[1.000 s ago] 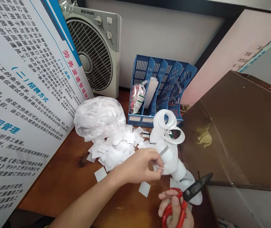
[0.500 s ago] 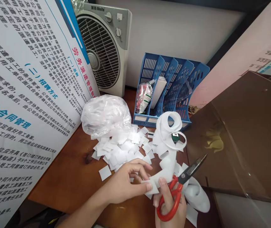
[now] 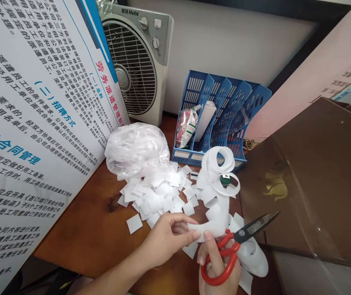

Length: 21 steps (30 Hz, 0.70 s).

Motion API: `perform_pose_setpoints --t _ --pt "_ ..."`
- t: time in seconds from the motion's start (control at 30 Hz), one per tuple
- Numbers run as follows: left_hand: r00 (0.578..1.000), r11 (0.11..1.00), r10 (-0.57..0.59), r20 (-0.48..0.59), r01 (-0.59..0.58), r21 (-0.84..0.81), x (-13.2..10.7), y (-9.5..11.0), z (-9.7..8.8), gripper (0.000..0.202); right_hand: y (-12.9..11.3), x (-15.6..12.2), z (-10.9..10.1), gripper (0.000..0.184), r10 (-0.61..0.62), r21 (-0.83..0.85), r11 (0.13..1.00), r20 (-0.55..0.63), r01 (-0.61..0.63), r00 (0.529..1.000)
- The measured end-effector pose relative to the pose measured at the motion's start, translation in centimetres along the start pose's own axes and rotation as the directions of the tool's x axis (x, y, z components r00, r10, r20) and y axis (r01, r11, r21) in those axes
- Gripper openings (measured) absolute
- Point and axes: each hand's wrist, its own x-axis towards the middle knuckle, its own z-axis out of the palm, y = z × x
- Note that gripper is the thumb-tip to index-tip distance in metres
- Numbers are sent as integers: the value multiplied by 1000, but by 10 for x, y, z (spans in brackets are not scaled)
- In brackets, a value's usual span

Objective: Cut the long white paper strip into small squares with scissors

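My left hand (image 3: 166, 237) pinches the loose end of a long curled white strip (image 3: 216, 192) near the table's front edge. My right hand (image 3: 216, 262) grips red-handled scissors (image 3: 236, 241), whose dark blades point right and up, just right of the strip end. The strip coils upward toward a small green and white object (image 3: 225, 179). A heap of cut white squares (image 3: 159, 192) lies on the brown table (image 3: 92, 229), just beyond my left hand.
A clear plastic bag (image 3: 137, 149) of white pieces sits behind the heap. A blue file rack (image 3: 221, 114) and a grey fan (image 3: 138, 61) stand at the back. A large printed board (image 3: 30, 114) leans at the left; a brown panel (image 3: 313, 176) lies at the right.
My left hand drew back from the coil to the strip's end. My right hand brought the scissors up beside it, and the blades now point flatter to the right.
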Motion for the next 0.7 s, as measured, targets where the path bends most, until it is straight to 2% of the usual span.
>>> perform_pose_setpoints --t 0.07,0.17,0.5,0.6,0.7 --pt "999 998 -19 36 21 -67 2 -3 2 40 0 2 2 46 -31 -4 999 -13 31 999" --pt "999 995 -20 24 23 -100 2 -4 3 42 1 4 3 45 -74 -35 997 -43 72 996" --pt "999 999 39 13 -39 19 -3 2 -2 33 -3 2 5 49 -12 -156 988 -80 -1 997" --pt "1000 999 29 -4 -29 43 -2 3 -6 35 -3 7 -10 55 -25 -205 979 -65 11 998" --pt "999 999 14 -47 -11 51 -1 5 -14 37 -4 5 -38 67 19 -324 945 -93 -48 995"
